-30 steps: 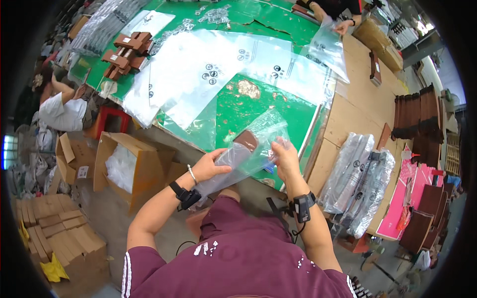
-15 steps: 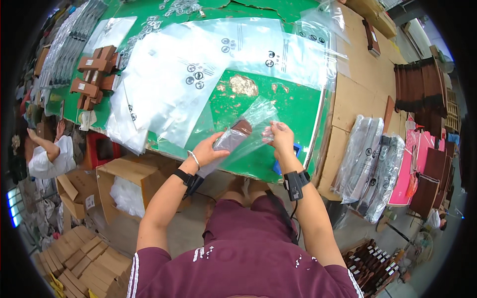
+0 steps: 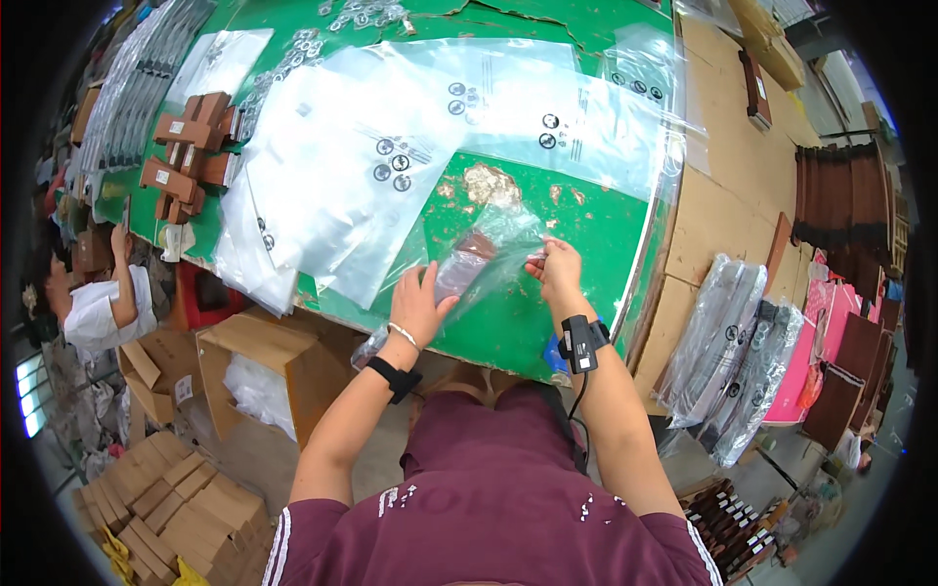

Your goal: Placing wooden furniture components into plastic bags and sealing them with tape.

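A clear plastic bag [image 3: 508, 227] with a flat dark brown piece [image 3: 473, 250] inside lies slanted over the near part of the green table. My left hand [image 3: 418, 308] rests against the bag beside the brown piece, its fingers stretched and the thumb apart. Part of the bag passes under that hand and shows again near the wrist. At the bag's right side, my right hand [image 3: 559, 269] pinches the loose film between thumb and fingers. Large clear bags [image 3: 332, 166] with black printed marks are spread just beyond.
Brown pieces [image 3: 186, 156] are piled at the table's left. Cardboard [image 3: 723, 176] covers the right side, where wrapped bundles [image 3: 718, 317] lie. An open carton [image 3: 259, 352] stands below the left table edge. A co-worker's arm [image 3: 122, 278] shows at far left.
My left hand has loosened from its wrap around the bagged piece, and its fingers now spread. The right hand still pinches the film. The view has shifted slightly.
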